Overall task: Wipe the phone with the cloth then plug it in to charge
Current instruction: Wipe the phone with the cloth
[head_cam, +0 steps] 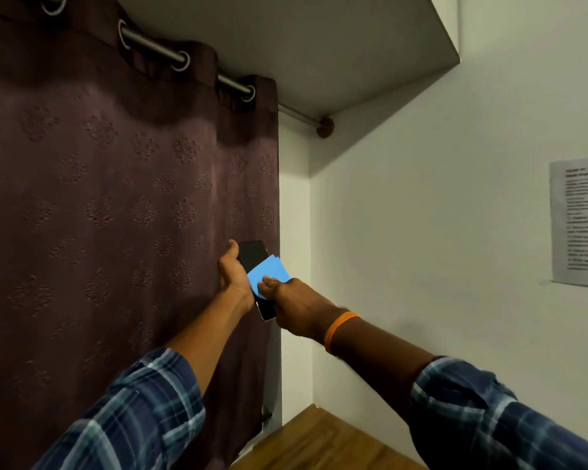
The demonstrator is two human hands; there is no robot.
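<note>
Dark plum eyelet curtain [116, 215], embossed motif, fills the frame's left side; hung on one metal curtain rod [157, 49] that runs right of the curtain to a round wall bracket [325, 127]. White wall [421, 232] to the curtain's right, with one printed paper sheet [579, 225] stuck on it, text blurred. Wooden surface [323, 442] below the curtain's lower right corner.

Two arms in blue plaid sleeves [133, 412] reach up in front of the curtain's right edge; nothing stands between them and the work.

One phone [252, 254], black, dark glossy face, tilted, against the curtain's right edge. Left hand [233, 276] wrapped around its left side. One bright blue cloth [269, 271], folded, lies on the phone's middle, pinched in the right hand [292, 305]. One orange wristband [340, 329] on the right wrist.
</note>
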